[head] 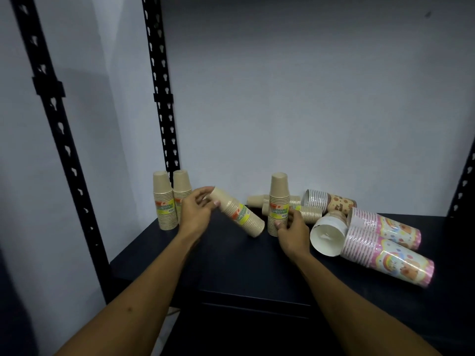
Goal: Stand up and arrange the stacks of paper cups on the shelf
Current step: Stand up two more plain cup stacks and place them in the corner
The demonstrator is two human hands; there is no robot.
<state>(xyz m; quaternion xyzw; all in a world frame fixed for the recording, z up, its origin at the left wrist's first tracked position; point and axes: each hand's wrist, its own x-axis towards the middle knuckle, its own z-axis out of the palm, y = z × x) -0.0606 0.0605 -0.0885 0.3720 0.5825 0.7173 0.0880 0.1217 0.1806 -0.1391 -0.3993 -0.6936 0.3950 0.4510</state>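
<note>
My left hand (196, 210) grips the top end of a tilted brown cup stack (239, 214) that leans right with its wide end on the dark shelf (231, 265). My right hand (291, 231) holds the lower part of an upright brown stack (279, 201). Two brown stacks (164, 201) (182, 191) stand upright at the back left. More brown stacks (308, 213) lie on their sides behind the upright one. A brown-patterned stack (331, 201), a white-lined stack (327, 235) and two pink stacks (385, 224) (388, 258) lie toppled at the right.
Black perforated uprights (160, 98) (55, 119) rise at the left of the shelf, another upright (465, 186) at the far right. A pale wall (308, 98) closes the back. The shelf's front edge (257, 299) runs below my forearms.
</note>
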